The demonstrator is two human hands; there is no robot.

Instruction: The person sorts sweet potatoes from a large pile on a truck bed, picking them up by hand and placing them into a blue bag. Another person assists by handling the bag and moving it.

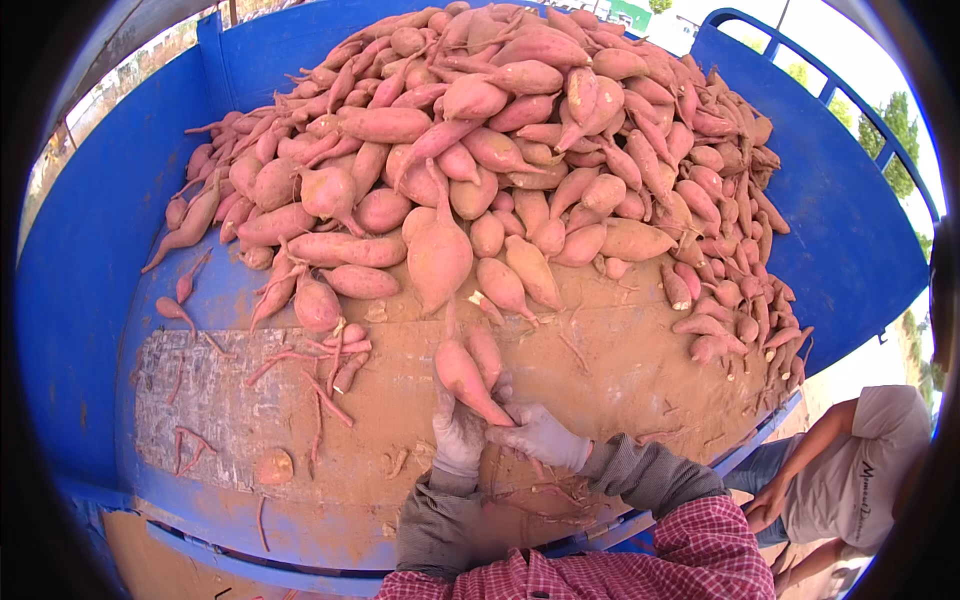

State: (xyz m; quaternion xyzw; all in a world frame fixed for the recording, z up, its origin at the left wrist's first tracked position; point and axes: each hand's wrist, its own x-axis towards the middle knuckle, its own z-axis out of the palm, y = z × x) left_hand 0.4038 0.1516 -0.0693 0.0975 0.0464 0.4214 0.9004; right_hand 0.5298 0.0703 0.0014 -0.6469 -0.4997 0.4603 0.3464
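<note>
Two sweet potatoes (463, 373) joined near their lower ends are held just before me, above the dusty truck bed. My left hand (457, 431), in a pale work glove, grips them from below and the left. My right hand (541, 435), gloved too, has its fingers at their narrow lower tip. Past them a large round sweet potato (439, 259) lies at the front of a big heap of sweet potatoes (517, 112). Thin root pieces (330, 360) are scattered on the bed to the left of my hands.
Blue metal side walls (82, 262) enclose the bed at the left and back, and a blue panel (832, 210) stands at the right. Smaller sweet potatoes (720, 322) lie at the right. A worn flat sheet (195, 405) covers the left floor. Another person (847, 472) stands at lower right.
</note>
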